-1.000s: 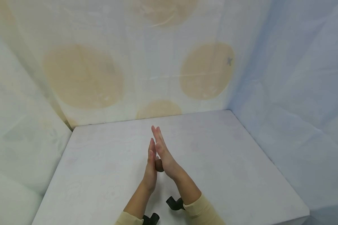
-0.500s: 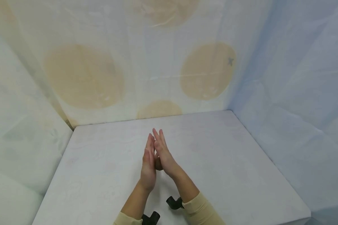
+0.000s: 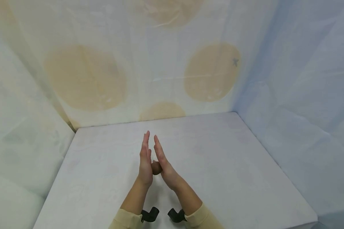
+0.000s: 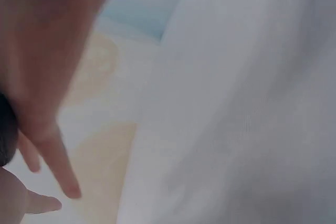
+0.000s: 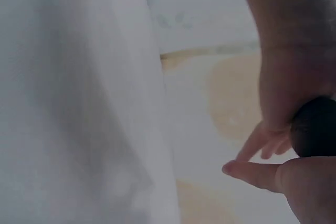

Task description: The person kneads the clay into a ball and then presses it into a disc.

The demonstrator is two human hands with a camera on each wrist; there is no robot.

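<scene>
A small brown ball [image 3: 156,168] sits pressed between my two flat palms, above the white table [image 3: 223,165]. My left hand [image 3: 145,160] and right hand [image 3: 162,162] stand upright, fingers straight and pointing away from me, the left fingertips slightly further forward. Only part of the ball shows between the heels of the hands. In the left wrist view the ball [image 4: 6,135] is a dark patch at the frame's left edge, beside blurred fingers [image 4: 58,166]. In the right wrist view the ball [image 5: 315,132] lies between the palm above and the other hand's fingers [image 5: 262,174] below.
Pale cloth walls with large tan circles [image 3: 84,78] enclose the table at the back and on both sides. The table's right front corner [image 3: 313,218] is near. Black wrist camera mounts [image 3: 149,214] [image 3: 176,215] sit at my cream sleeves.
My left hand has slid forward and my right hand back, so the left fingertips now lead. The ball stays pressed between the palms and has shifted slightly to the left.
</scene>
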